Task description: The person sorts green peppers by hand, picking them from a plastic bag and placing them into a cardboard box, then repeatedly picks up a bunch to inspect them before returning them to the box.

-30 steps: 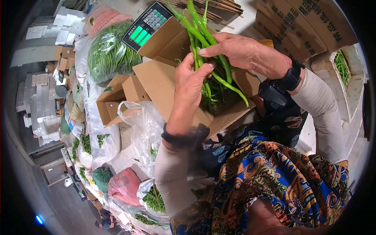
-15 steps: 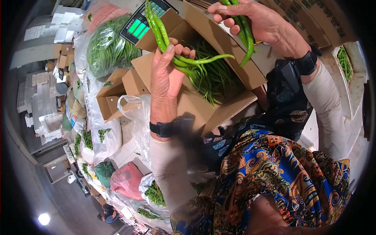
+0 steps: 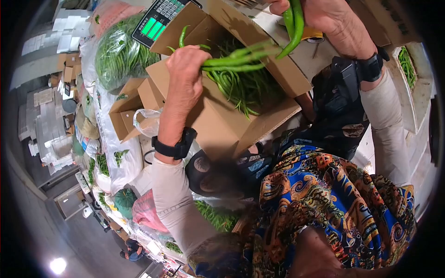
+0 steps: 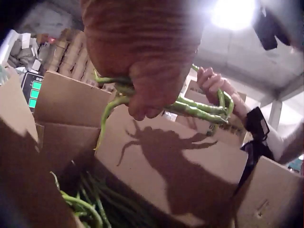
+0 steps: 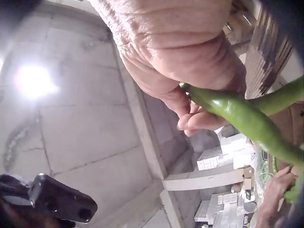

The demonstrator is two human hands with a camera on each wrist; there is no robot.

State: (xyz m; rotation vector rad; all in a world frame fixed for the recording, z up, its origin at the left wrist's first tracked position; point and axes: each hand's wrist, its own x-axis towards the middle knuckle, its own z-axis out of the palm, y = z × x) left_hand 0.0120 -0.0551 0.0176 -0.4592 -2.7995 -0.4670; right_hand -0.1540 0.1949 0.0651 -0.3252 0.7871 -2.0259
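My left hand (image 3: pixel 182 76) grips several long green chili peppers (image 3: pixel 238 62) above an open cardboard box (image 3: pixel 215 127), back of the hand upward. Their far ends point right, toward the other hand; thin curled ends poke out on the left. Inside the box lies a heap of more green chili peppers (image 3: pixel 238 95). Past the box's far right flap, my right hand (image 3: pixel 336 23) is raised, partly cut off by the frame's top. It pinches a couple of glossy green chili peppers (image 5: pixel 242 116) by one end between thumb and fingers, as the right wrist view shows.
A scale display (image 3: pixel 160 21) with green readouts stands behind the box. Left of it sits a clear bag (image 3: pixel 123 55) full of green peppers. A smaller open carton (image 3: pixel 125 116) adjoins the box. At the far right is a white container (image 3: pixel 419 104) with peppers.
My hands were together over the box and have parted, the peppers divided between them. The left hand has turned from palm up to back up; the right has moved up and right.
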